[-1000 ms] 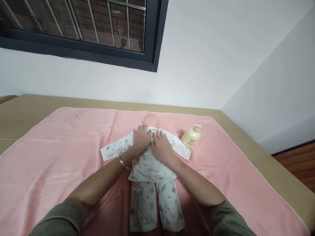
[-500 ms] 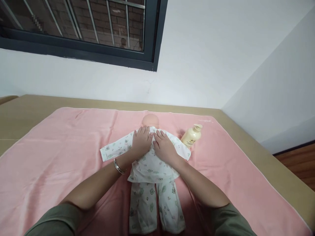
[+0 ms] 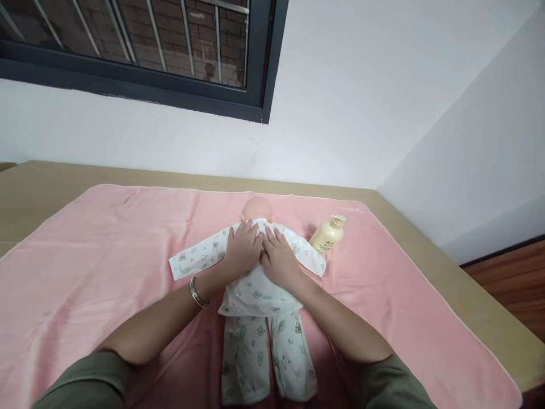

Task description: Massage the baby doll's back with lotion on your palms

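Observation:
A baby doll lies on a pink mat, its bald head toward the wall and its face not showing. It wears a white printed top with the sleeves spread wide, and matching trousers. My left hand rests flat on the upper left of the top, fingers pointing toward the head. Beside it, my right hand lies flat on the upper right, its fingers also stretched out. The two hands meet or nearly meet along the middle. A silver bangle circles my left wrist.
A cream pump bottle leans or lies by the doll's right-hand sleeve. Under the mat is a wooden table, bordered by a white wall. A dark-framed window with bars is at upper left.
My right hand has shifted slightly inward, closer to my left hand. The whole view has moved a little, so the scene sits slightly further left.

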### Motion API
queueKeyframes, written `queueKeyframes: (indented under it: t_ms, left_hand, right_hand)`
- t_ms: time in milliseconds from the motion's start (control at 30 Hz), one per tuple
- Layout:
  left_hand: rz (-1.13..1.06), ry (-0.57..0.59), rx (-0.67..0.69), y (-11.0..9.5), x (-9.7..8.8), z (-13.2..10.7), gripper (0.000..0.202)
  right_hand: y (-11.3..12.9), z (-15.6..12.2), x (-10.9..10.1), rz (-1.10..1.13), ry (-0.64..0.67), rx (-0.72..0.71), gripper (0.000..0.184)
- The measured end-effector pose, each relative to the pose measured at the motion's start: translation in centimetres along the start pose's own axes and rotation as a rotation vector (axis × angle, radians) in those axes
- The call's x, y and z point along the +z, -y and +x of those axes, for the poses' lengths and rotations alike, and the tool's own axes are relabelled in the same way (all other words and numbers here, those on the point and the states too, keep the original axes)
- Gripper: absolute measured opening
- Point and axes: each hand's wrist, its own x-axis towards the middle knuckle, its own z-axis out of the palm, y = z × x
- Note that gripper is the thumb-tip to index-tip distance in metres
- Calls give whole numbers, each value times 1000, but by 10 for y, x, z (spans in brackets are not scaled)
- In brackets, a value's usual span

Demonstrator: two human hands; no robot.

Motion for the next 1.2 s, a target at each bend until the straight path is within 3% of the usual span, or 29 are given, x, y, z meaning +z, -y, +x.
queueKeyframes:
  t_ms: [133,300,433,567,733,1033,1200]
  left_hand:
    - [2,-37,-59,-1,2,2,45]
    - [-29,-78,-99,-3,4,-4,49]
    - [35,-84,-166,0,3,-1,51]
    - [16,-106,-123,5,6,1,53]
    - [11,-109,3,7,8,-1,49]
    - [-16,-108,-73,10,8,1,54]
    - [68,-45,6,2,-5,-3,50]
  right_hand:
    - [-6,-10,0,121,-94,-7,47]
    - [-25,30,-11,173,-164,187,38]
    - [-23,52,-1,138,-150,231,40]
    - [-22,49,12,145,-148,222,41]
    - [-24,46,10,115,-116,222,43]
    - [1,29,-1,-59,45,235,57]
    - [-12,32,-3,-25,66,221,56]
